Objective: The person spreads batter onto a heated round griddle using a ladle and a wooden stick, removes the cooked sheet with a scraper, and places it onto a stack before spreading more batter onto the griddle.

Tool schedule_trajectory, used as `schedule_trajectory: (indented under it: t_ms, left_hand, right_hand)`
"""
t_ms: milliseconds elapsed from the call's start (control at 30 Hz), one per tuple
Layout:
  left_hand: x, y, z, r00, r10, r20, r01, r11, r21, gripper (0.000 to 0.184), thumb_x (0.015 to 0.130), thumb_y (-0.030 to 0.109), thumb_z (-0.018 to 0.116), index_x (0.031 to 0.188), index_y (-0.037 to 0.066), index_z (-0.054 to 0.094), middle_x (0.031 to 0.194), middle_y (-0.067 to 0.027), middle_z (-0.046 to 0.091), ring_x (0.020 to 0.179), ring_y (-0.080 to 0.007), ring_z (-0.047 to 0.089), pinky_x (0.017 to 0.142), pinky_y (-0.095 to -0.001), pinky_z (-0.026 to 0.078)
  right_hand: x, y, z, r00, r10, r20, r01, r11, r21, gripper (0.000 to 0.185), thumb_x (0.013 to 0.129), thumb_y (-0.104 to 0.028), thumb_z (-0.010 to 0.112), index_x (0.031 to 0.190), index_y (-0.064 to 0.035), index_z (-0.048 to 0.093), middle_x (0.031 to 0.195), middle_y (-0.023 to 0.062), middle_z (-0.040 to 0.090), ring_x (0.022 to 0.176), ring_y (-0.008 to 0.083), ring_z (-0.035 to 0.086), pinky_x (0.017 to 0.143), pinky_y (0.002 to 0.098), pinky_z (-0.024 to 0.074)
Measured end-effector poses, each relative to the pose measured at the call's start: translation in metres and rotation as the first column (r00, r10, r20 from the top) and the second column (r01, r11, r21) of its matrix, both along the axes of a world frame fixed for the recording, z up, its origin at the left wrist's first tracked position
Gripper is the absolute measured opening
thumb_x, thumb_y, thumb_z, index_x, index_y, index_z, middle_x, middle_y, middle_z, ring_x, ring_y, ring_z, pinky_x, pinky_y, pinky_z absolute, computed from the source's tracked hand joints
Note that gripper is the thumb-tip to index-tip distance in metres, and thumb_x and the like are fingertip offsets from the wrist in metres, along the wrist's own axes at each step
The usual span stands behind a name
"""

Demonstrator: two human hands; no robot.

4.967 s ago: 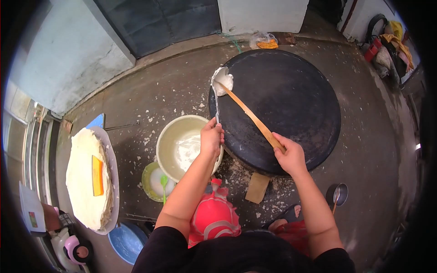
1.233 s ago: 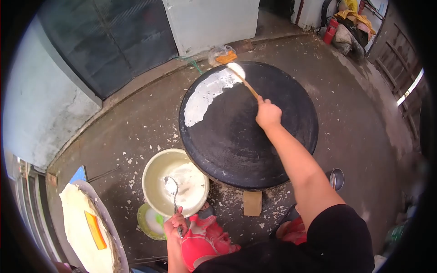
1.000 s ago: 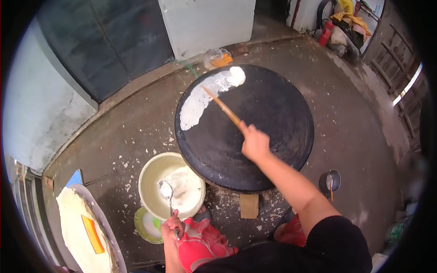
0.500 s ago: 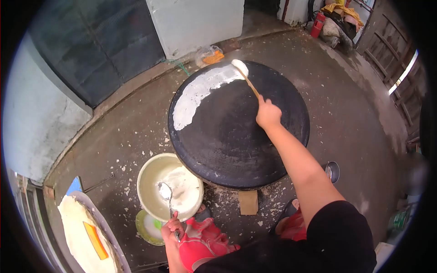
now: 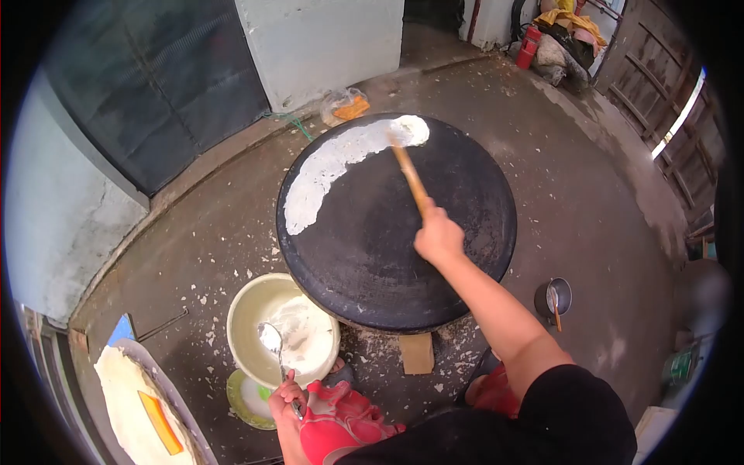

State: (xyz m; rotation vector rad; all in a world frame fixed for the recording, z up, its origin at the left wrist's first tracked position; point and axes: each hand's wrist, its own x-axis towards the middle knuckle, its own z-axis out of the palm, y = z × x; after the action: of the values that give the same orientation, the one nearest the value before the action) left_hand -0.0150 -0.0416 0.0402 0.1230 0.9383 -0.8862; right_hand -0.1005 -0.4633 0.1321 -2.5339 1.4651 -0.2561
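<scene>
My right hand [image 5: 440, 235] is closed round the handle of a wooden spreader [image 5: 411, 177], whose blurred far end is over the white batter [image 5: 318, 174]. That batter lies as a curved band along the upper left of the round black griddle [image 5: 403, 248], with a thicker lump at its right end. In my left hand [image 5: 287, 395] is the handle of a metal ladle [image 5: 280, 358]. The ladle's bowl, with white batter on it, is over the cream basin [image 5: 242, 353], which has batter inside.
A green bowl [image 5: 236, 403] stands beside the basin. At the lower left, a stack of pale flatbreads [image 5: 124, 395] bears an orange strip [image 5: 161, 425]. A small metal pot [image 5: 559, 293] is on the floor [image 5: 589, 232] at right. A brown block [image 5: 417, 355] sits below the griddle.
The batter, first a lump on the ladle, is now a band spread over the griddle's upper left. My left hand has moved down over the basin with the ladle. The spreader has swung back and forth.
</scene>
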Motion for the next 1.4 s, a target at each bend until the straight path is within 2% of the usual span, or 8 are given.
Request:
schedule_trajectory:
  t_ms: [333,433,500,567,733,900,1233,1400]
  left_hand:
    - [-0.001,0.005,0.001,1.000,-0.004,0.019,0.003,0.998,0.055,0.027,0.087,0.005,0.033,0.104,-0.011,0.046,0.062,-0.0025,0.044,0.044,-0.0097,0.040,0.037,-0.0213,0.034]
    - [0.000,0.008,-0.003,0.999,-0.018,0.048,0.015,0.998,0.067,0.027,0.087,0.006,0.033,0.104,-0.011,0.046,0.063,-0.0026,0.044,0.044,-0.0098,0.040,0.037,-0.0213,0.035]
    - [0.000,0.007,0.002,0.999,-0.027,0.046,0.024,0.997,0.075,0.027,0.087,0.006,0.033,0.103,-0.011,0.047,0.063,-0.0027,0.045,0.044,-0.0096,0.040,0.037,-0.0211,0.035]
    - [0.000,0.008,0.009,0.998,-0.034,0.048,0.030,0.996,0.086,0.026,0.087,0.006,0.033,0.103,-0.011,0.047,0.064,-0.0027,0.045,0.044,-0.0095,0.040,0.037,-0.0210,0.034]
    - [-0.001,0.018,0.029,0.998,-0.014,0.057,0.008,0.993,0.114,0.028,0.088,0.007,0.031,0.102,-0.010,0.047,0.060,-0.0017,0.044,0.042,-0.0094,0.040,0.035,-0.0209,0.034]
    - [-0.007,0.027,0.074,0.994,0.038,0.107,-0.049,0.993,0.105,0.029,0.088,0.006,0.028,0.103,-0.010,0.047,0.059,-0.0012,0.043,0.042,-0.0095,0.041,0.036,-0.0217,0.034]
    - [-0.032,0.005,0.143,0.982,0.055,0.179,-0.046,0.997,-0.056,0.034,0.088,0.008,0.029,0.108,-0.012,0.046,0.063,-0.0034,0.046,0.045,-0.0105,0.042,0.039,-0.0225,0.036]
    - [-0.047,-0.008,0.146,0.975,0.060,0.216,-0.056,0.998,-0.022,0.032,0.088,0.006,0.030,0.109,-0.013,0.044,0.062,-0.0031,0.044,0.044,-0.0096,0.041,0.037,-0.0217,0.034]
  right_hand:
    - [-0.062,-0.055,-0.001,0.987,-0.077,-0.140,0.050,0.981,-0.188,0.049,0.076,-0.006,0.048,0.124,-0.0045,0.039,0.094,0.0138,0.056,0.081,0.0299,0.061,0.066,0.0366,0.0500]
    - [-0.095,-0.036,-0.006,0.984,-0.113,-0.138,0.107,0.993,-0.050,0.047,0.080,-0.010,0.050,0.125,-0.0032,0.039,0.096,0.0159,0.057,0.085,0.0285,0.061,0.072,0.0357,0.0487]
    - [-0.113,-0.041,-0.027,0.828,0.055,0.558,-0.170,0.973,0.156,0.040,0.084,-0.014,0.049,0.123,-0.0053,0.043,0.093,0.0147,0.059,0.085,0.0268,0.061,0.074,0.0329,0.0469]
    - [-0.120,-0.062,-0.035,0.757,0.038,0.652,-0.209,0.960,0.188,0.031,0.086,-0.011,0.047,0.117,-0.0081,0.051,0.081,0.0097,0.062,0.076,0.0202,0.060,0.074,0.0288,0.0451]
    - [-0.112,-0.131,-0.033,0.764,-0.395,0.511,0.187,0.893,0.410,0.037,0.088,-0.008,0.039,0.124,-0.0137,0.048,0.067,0.0049,0.058,0.055,0.0134,0.053,0.055,0.0272,0.0432]
    - [-0.101,-0.125,-0.003,0.751,-0.484,0.449,-0.005,0.676,0.737,0.038,0.089,-0.011,0.038,0.125,-0.0187,0.047,0.061,0.0002,0.050,0.038,0.0084,0.033,0.034,0.0252,0.0253]
    - [-0.094,-0.118,-0.001,0.841,-0.335,0.424,-0.054,0.730,0.682,0.031,0.088,-0.013,0.043,0.117,-0.0145,0.055,0.074,0.0009,0.056,0.048,0.0097,0.044,0.044,0.0247,0.0364]
    - [-0.097,-0.137,-0.054,0.800,-0.342,0.492,0.084,0.877,0.474,0.028,0.086,-0.010,0.045,0.111,-0.0088,0.059,0.098,0.0065,0.064,0.092,0.0146,0.057,0.081,0.0270,0.0413]
